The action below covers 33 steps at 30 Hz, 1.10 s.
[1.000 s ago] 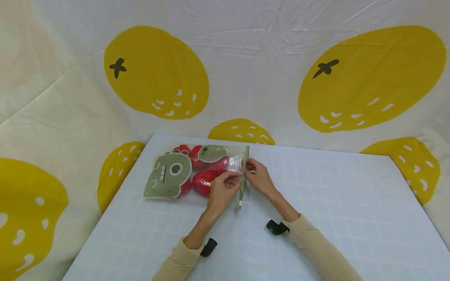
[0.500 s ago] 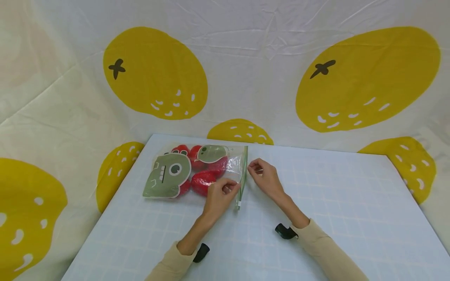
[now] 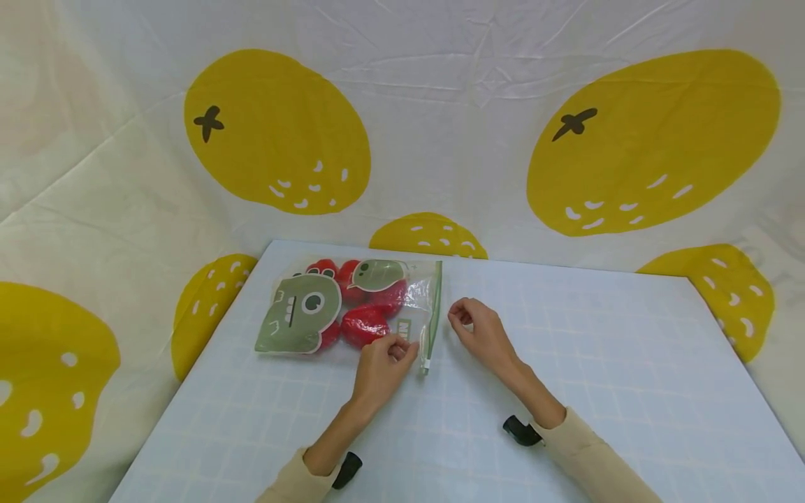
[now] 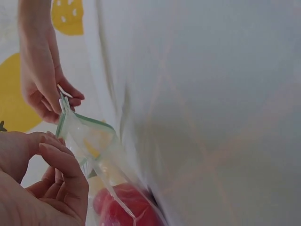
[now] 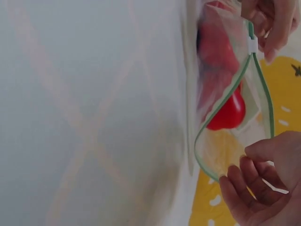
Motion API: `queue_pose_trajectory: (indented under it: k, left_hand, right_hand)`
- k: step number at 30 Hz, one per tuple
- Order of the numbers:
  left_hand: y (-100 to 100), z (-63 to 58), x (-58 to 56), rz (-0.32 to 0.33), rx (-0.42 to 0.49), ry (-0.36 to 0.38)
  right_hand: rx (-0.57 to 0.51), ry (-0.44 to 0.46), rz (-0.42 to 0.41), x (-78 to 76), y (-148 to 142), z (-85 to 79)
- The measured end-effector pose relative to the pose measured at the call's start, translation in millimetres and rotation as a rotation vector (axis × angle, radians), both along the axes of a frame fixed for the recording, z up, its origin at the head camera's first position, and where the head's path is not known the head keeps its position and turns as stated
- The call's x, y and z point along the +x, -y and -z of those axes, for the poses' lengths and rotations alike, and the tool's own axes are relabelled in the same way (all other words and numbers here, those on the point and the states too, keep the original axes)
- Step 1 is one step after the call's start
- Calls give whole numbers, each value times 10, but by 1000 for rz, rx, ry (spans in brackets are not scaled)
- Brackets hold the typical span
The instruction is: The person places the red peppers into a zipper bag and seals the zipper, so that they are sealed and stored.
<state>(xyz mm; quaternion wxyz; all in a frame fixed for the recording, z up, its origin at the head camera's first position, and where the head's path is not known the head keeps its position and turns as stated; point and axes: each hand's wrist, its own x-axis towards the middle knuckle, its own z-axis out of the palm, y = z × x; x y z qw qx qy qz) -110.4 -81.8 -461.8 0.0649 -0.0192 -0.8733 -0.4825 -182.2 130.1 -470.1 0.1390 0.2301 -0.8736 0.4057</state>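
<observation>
A clear zip bag [image 3: 418,290] with green monster prints lies on the table, and red bell peppers [image 3: 365,326] show through its plastic. Its green zip edge [image 3: 435,307] faces right, with a white slider [image 5: 253,44] at the near end. My left hand [image 3: 380,370] hovers by the bag's near right corner, its fingers loosely bent just left of the zip edge. To the right of the bag, my right hand [image 3: 487,339] stands apart from it with relaxed fingers and nothing held. In the right wrist view the bag's mouth gapes between the hands.
A pale blue checked tablecloth [image 3: 597,363] covers the table. Behind it hangs a white cloth [image 3: 449,154] printed with large yellow fruits. Black wrist cameras [image 3: 522,431] are worn at both sleeves.
My right hand has left the bag's zip edge and drawn back to the right. My left hand has slid toward me and off the zip edge. The bag stays in place.
</observation>
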Motion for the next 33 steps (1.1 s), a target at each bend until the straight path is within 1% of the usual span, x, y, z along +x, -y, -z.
queue_pose_trajectory:
  k: [3,8,14,17,19,23,27,30,33]
  left_hand:
    - [24,14,45,7,2,22]
    - [68,29,118,24,28,88]
    - [77,62,188,-5,79,190]
    - [62,96,224,-11,122,250]
    - [48,125,245,1,163,282]
    - [21,169,268,42,251,339]
    - [0,192,265,90,320,381]
    - [-19,196,263,124,375,410]
    - [-45,199,263,137,467,454]
  right_hand:
    - [35,-9,0,78,-27,15]
    - [87,4,5,200,-32,71]
    - [104,44,-6,346,-19,120]
    - [81,81,-11,414,-10,141]
    - [63,99,-16,449,4,158]
    - [24,112,-34,501,54,190]
    - [-30,125,-78,544,106,208]
    - [-62,171,-99,571,133,219]
    - [-95,249,-101,590,159,217]
